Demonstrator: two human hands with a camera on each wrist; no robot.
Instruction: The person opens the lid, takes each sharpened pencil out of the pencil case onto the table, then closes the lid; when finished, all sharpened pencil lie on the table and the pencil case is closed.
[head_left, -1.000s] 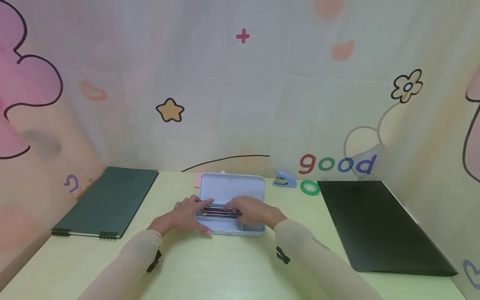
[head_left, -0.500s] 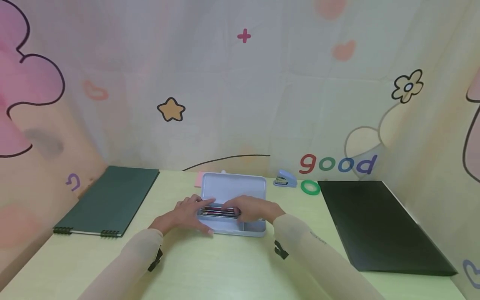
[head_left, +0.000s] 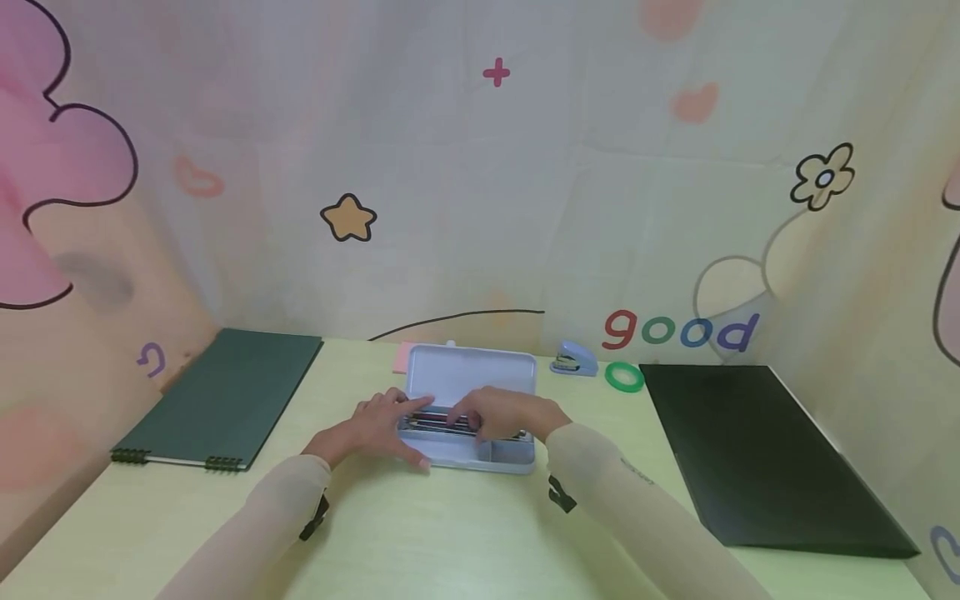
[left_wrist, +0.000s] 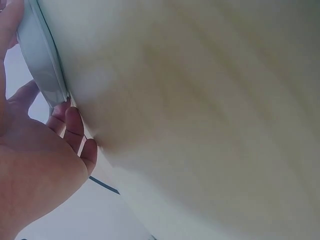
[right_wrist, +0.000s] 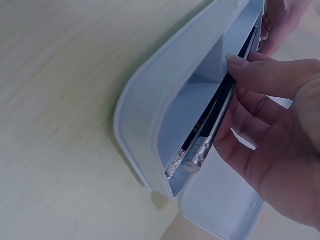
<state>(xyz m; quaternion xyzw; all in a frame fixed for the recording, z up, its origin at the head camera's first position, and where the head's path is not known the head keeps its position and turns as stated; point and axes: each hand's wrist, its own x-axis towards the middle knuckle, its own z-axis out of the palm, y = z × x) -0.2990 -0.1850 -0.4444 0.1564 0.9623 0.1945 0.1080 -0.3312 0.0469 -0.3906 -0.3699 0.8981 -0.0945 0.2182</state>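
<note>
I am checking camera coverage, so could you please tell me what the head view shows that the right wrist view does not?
Only the head view shows the green notebook, black folder, stapler, green tape ring and the left hand resting at the case's left end. Only the right wrist view shows the pencils' metal ends close up against the inner wall. Both show the open pencil case and the right hand with its fingers on the pencils.

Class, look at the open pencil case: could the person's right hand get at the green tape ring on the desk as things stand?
Probably yes: the green tape ring lies apart on bare desk, beyond the right hand, with nothing between them.
</note>
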